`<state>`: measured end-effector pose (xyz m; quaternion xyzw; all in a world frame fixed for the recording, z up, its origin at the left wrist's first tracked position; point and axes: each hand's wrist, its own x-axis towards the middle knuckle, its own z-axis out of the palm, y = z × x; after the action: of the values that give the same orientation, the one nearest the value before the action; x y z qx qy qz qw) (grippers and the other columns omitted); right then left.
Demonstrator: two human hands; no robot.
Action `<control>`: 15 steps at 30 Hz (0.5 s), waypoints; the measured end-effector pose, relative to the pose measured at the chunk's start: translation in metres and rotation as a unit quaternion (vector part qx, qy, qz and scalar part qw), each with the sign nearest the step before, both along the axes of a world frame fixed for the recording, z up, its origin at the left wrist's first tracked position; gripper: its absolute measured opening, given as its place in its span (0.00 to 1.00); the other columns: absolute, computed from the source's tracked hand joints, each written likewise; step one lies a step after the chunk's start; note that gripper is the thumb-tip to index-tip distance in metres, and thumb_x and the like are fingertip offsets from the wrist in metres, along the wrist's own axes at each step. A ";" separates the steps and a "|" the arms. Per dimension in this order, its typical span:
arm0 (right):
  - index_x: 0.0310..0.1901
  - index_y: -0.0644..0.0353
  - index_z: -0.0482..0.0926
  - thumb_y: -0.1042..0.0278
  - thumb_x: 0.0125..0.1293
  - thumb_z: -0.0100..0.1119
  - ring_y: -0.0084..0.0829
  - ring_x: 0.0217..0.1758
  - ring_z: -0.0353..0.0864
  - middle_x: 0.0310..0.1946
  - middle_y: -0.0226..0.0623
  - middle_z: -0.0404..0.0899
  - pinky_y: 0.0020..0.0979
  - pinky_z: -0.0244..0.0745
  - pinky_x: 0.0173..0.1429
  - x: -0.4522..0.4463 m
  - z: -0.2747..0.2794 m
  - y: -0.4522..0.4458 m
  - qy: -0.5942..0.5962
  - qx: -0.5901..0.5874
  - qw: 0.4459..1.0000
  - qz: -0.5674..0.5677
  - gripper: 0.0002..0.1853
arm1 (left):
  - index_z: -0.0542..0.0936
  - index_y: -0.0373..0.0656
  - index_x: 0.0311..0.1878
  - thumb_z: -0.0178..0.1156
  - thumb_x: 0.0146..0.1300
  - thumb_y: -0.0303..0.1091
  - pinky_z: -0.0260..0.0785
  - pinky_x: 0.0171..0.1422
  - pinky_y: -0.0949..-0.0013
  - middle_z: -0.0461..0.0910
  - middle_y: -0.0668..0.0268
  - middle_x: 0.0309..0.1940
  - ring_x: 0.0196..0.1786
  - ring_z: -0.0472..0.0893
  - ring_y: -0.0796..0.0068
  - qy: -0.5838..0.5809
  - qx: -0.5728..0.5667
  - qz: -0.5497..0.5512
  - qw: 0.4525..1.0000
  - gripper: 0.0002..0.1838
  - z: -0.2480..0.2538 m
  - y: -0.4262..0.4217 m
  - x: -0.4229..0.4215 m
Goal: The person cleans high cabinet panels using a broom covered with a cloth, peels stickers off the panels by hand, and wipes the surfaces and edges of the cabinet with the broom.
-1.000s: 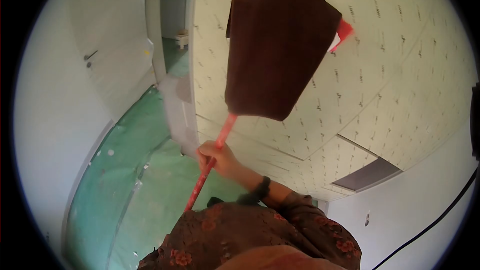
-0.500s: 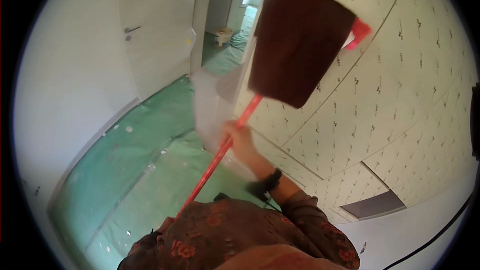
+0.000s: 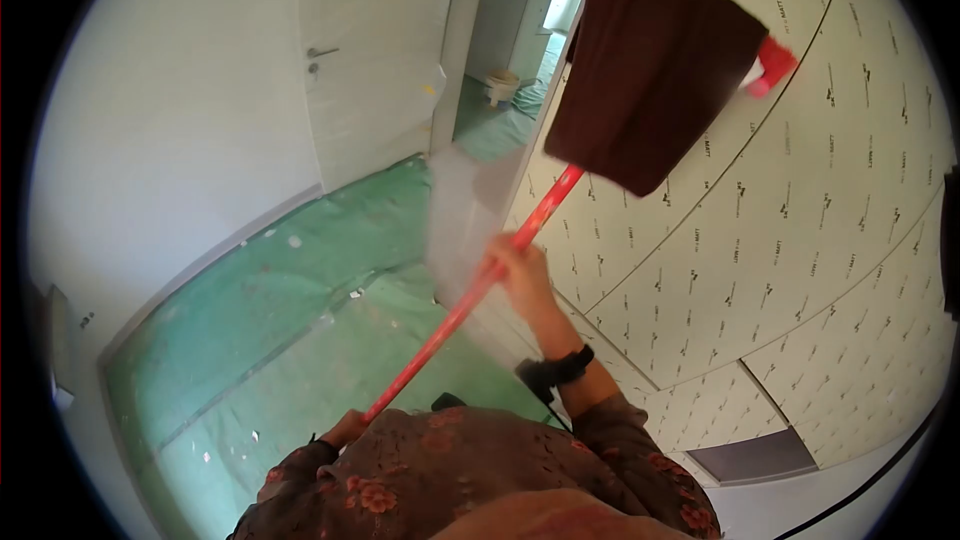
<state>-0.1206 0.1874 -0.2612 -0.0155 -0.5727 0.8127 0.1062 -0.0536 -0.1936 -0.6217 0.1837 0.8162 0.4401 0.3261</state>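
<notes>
Both my hands are on the long red pole of a tool that slants up to the right. At its top is a broad, dark brown, cloth-like head, with a red and white piece showing past its far edge. My right hand wraps the pole partway along, with a black strap on that wrist. Near my body my left hand closes around the lower end, partly hidden by the sleeve. The head is in front of the printed cream boards; whether it touches them I cannot tell.
Green sheeting covers the floor, with a seam and small white scraps. A white door stands at the left, and a bucket is beyond the doorway. A dark rectangular opening and a black cable are at lower right.
The brown head, the pole and my right hand have shifted to the right in view. The door and floor have also moved right as the camera turned. Both hands keep their hold.
</notes>
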 end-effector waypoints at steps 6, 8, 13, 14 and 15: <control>0.40 0.69 0.76 0.69 0.64 0.56 0.35 0.37 0.83 0.34 0.44 0.81 0.33 0.80 0.44 0.071 -0.068 0.011 -0.083 0.021 0.970 0.228 0.10 | 0.83 0.42 0.30 0.65 0.52 0.45 0.69 0.34 0.65 0.79 0.53 0.21 0.26 0.74 0.82 -0.043 -0.071 0.026 0.996 0.14 -0.142 -0.098 0.099; 0.41 0.69 0.76 0.70 0.64 0.56 0.35 0.39 0.83 0.36 0.44 0.81 0.33 0.80 0.46 0.093 -0.076 0.017 -0.080 0.051 0.962 0.255 0.09 | 0.82 0.42 0.31 0.65 0.52 0.44 0.69 0.34 0.65 0.79 0.52 0.22 0.26 0.74 0.82 -0.059 -0.117 0.027 0.991 0.14 -0.134 -0.104 0.123; 0.44 0.70 0.76 0.71 0.64 0.56 0.32 0.41 0.83 0.36 0.42 0.82 0.32 0.80 0.46 0.123 -0.064 0.037 -0.057 0.113 0.955 0.267 0.11 | 0.82 0.40 0.31 0.65 0.52 0.44 0.68 0.34 0.63 0.79 0.50 0.23 0.26 0.74 0.81 -0.020 -0.144 0.016 0.989 0.15 -0.119 -0.082 0.147; 0.44 0.70 0.76 0.71 0.64 0.56 0.32 0.41 0.83 0.36 0.42 0.82 0.32 0.80 0.46 0.127 -0.058 0.042 -0.059 0.113 0.955 0.268 0.11 | 0.81 0.40 0.31 0.65 0.52 0.44 0.68 0.34 0.63 0.79 0.50 0.23 0.26 0.74 0.81 0.000 -0.137 0.007 0.991 0.15 -0.116 -0.070 0.144; 0.44 0.71 0.75 0.72 0.64 0.56 0.33 0.40 0.83 0.35 0.43 0.82 0.32 0.80 0.45 0.127 -0.048 0.050 -0.031 0.123 0.964 0.233 0.11 | 0.81 0.39 0.31 0.65 0.52 0.44 0.68 0.34 0.63 0.79 0.50 0.23 0.26 0.74 0.81 0.016 -0.123 0.001 0.992 0.15 -0.115 -0.056 0.138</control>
<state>0.0066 0.2371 -0.3096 0.1058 -0.6594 0.7372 -0.1026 0.0847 -0.2494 -0.7364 0.1482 0.8694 0.3341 0.3324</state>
